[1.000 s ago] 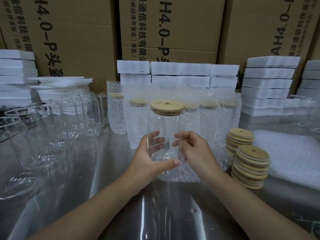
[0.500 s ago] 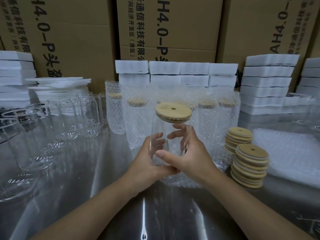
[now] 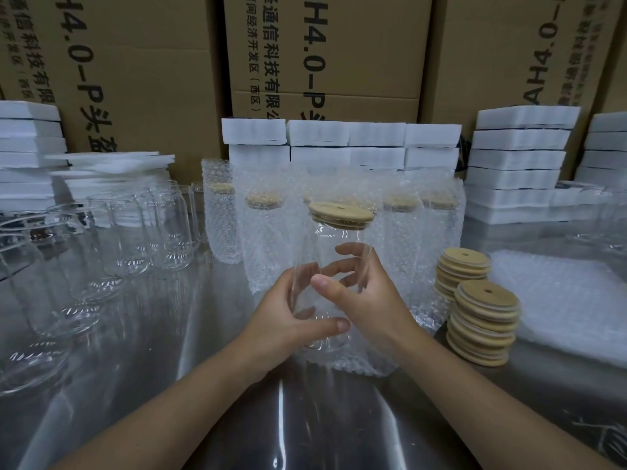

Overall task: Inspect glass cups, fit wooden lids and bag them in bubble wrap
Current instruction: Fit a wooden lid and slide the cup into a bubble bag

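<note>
Two hands on one glass cup (image 3: 336, 237), wooden lid (image 3: 341, 215) already on, held slightly tilted over the bubble wrap (image 3: 356, 364): left hand (image 3: 281, 320) curled round the base, right hand (image 3: 366, 300) wrapping the middle, prob. for inspection before bagging.

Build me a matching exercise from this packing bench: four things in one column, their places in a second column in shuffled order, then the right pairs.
Column A
1. lidded glass cup
2. stacked wooden lids
3. empty glass cups
4. bubble-wrapped cups

Column B
a. standing without lids on the left of the table
b. gripped by the left hand and right hand
c. in two piles to the right of the hands
d. in a row behind the held cup

Pairs: 1-b, 2-c, 3-a, 4-d
</note>
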